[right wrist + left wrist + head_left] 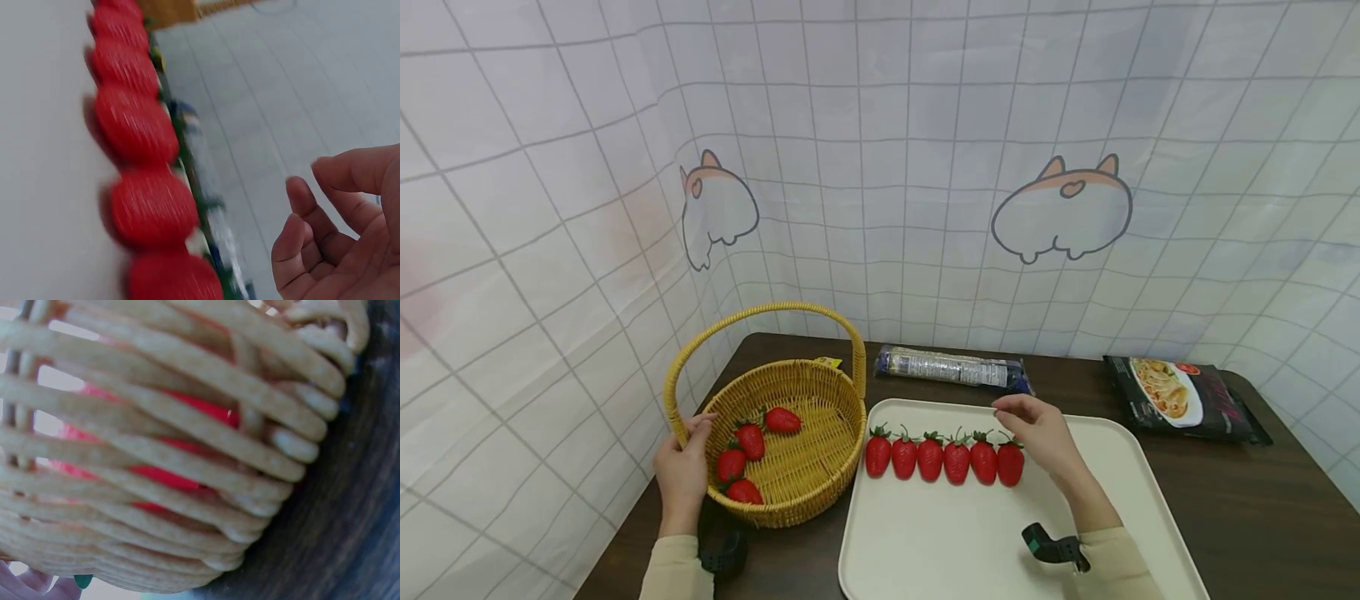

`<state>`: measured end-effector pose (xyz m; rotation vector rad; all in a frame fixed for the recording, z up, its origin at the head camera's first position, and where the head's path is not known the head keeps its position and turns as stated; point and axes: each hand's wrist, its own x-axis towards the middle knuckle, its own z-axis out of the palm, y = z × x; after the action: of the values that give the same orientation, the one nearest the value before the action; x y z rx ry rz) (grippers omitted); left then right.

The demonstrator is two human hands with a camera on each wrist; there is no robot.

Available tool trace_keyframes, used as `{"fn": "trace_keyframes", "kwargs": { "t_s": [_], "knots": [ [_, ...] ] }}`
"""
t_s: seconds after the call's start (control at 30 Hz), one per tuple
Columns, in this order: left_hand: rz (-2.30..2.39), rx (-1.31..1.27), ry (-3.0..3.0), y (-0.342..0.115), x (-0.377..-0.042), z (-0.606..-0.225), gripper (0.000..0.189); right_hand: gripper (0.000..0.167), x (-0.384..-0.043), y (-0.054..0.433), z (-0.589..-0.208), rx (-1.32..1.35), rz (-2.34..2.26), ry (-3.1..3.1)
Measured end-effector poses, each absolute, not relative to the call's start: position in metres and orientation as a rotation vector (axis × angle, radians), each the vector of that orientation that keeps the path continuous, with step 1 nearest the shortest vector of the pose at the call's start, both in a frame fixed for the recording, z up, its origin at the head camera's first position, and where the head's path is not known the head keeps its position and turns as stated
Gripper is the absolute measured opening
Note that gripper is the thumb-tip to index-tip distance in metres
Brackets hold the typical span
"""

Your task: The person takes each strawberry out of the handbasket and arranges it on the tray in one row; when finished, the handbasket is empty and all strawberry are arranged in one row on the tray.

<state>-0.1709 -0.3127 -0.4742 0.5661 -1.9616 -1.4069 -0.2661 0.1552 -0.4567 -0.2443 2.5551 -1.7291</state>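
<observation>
My left hand point(683, 462) grips the left side of a yellow woven basket point(797, 512) at the foot of its tall arched handle. Several red strawberries point(750, 442) lie inside, gathered towards that side. In the left wrist view, the weave point(187, 425) fills most of the picture, with red showing through its gaps. On a cream tray point(940, 542), several strawberries point(929, 460) stand side by side in a row, green leaves towards the back. Above the right end of that row hovers my right hand point(1036, 429), fingers loosely bent and nothing between them.
Behind the tray lies a long clear-and-blue packet point(951, 368). A black food pouch with a pasta picture point(1180, 396) rests at the back right of the dark wooden table point(1255, 517). A checked curtain point(925, 167) hangs around the back and sides.
</observation>
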Motion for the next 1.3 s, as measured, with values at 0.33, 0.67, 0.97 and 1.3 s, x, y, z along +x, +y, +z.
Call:
{"fn": "trace_keyframes", "kwargs": {
  "t_s": [0.33,0.67,0.97,1.3],
  "knots": [
    [-1.422,0.583,-1.962,-0.312,-0.17,-0.473,0.037,0.014,-0.241,0.064,-0.451,-0.688,-1.684,2.464],
    [-1.38,0.58,-1.963,-0.312,-0.17,-0.475,0.035,0.014,-0.219,-0.005,-0.429,-0.994,-1.659,2.295],
    [-1.399,0.576,-1.963,-0.311,-0.17,-0.473,0.035,0.021,-0.211,-0.051,-0.436,-1.099,-1.769,2.164],
    [-1.416,0.586,-1.966,-0.312,-0.171,-0.473,0.038,0.019,-0.214,-0.081,-0.439,-1.195,-1.504,2.201]
  ]
}}
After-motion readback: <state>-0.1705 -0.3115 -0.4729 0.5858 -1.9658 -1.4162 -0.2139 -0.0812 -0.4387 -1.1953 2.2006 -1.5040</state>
